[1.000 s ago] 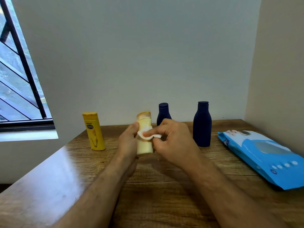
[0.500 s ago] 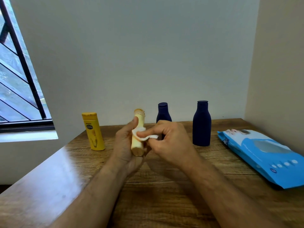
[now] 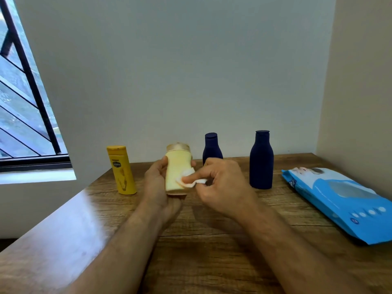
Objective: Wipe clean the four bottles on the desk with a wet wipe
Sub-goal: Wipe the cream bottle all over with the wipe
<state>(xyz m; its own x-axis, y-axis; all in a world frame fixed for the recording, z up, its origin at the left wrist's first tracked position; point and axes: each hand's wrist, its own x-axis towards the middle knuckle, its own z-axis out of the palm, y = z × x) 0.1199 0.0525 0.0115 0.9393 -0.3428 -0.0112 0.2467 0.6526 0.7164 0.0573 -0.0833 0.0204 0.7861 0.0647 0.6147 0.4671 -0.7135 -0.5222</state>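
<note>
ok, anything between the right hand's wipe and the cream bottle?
Nothing visible. The right hand pinches the wet wipe flat against the front of the cream bottle, which the left hand holds off the desk.

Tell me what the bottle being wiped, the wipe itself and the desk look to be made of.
Pale yellow bottle: likely matte plastic; opaque, smoothly moulded, no glare. Wet wipe: soft white nonwoven or tissue-like sheet; it crumples and folds under the right hand. Desk: wood or wood-look laminate; grain lines show, with a satin sheen at the left edge.
</note>
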